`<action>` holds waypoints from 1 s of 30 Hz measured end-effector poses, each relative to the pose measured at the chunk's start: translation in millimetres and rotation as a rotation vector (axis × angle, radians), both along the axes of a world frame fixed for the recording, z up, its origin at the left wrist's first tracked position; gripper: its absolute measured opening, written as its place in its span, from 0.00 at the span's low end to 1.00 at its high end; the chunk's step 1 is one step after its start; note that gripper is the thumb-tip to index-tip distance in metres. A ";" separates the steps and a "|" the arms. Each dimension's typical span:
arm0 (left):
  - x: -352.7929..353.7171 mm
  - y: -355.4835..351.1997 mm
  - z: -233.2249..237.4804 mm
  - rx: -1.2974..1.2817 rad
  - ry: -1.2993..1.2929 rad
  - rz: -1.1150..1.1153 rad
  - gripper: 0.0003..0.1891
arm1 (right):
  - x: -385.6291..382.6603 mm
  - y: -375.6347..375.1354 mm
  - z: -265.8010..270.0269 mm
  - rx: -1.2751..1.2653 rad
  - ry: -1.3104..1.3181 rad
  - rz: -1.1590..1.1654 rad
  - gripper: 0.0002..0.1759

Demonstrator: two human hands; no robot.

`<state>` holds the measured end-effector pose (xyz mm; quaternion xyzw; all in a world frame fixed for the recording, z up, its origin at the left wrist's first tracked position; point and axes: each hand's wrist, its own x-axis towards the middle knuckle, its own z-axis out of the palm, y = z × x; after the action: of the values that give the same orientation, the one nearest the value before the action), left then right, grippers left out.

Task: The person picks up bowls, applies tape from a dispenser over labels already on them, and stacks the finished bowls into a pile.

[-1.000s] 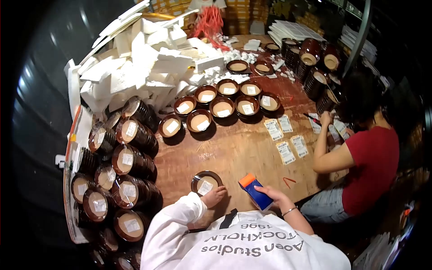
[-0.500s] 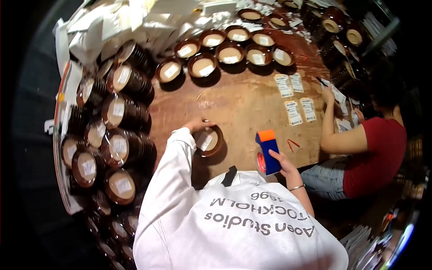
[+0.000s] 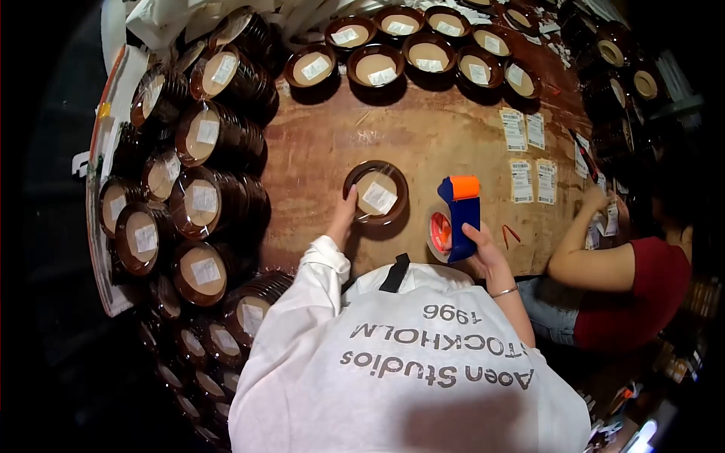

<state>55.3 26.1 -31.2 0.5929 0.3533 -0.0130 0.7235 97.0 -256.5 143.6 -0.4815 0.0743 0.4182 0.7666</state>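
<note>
My left hand (image 3: 345,214) grips the left rim of a round brown bowl (image 3: 400,183) on the wooden table (image 3: 317,162). The bowl lies with its tan round face up, and a white label (image 3: 379,197) is on that face. To the right, my right hand (image 3: 481,247) is closed round the handle of a blue tape dispenser (image 3: 466,215). The dispenser has an orange top part and a reddish tape roll at its left side, and is held upright beside the bowl, not touching it.
Labelled brown bowls (image 3: 375,68) line the far side of the table. Stacks of bowls (image 3: 204,198) stand at the left. Label sheets (image 3: 521,181) and a red object (image 3: 511,233) lie at the right, near a co-worker (image 3: 642,279) handling labels.
The bowl, earlier tilted, now lies flatter and farther right in view. My left hand has moved from its top edge to its left side. The view has shifted. The tape dispenser is more upright.
</note>
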 end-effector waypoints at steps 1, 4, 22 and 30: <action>1.3 -12.8 2.8 0.001 0.004 0.087 0.24 | 3.8 3.3 1.2 -0.034 -0.020 0.040 0.25; 8.6 -37.8 10.0 -0.051 0.010 0.162 0.27 | 8.5 13.8 17.9 0.033 -0.100 0.189 0.27; 19.1 -49.1 223.9 0.256 -0.298 -0.798 0.15 | 5.3 10.9 45.8 -0.051 -0.198 0.523 0.27; -6.2 -41.8 222.2 0.021 -0.427 -0.386 0.13 | 27.8 19.3 76.8 -0.124 -0.120 0.706 0.27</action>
<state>49.1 -15.7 191.0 0.6460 0.0736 -0.0215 0.7595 124.8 -237.2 220.3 -0.5467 -0.1164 0.6228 0.5475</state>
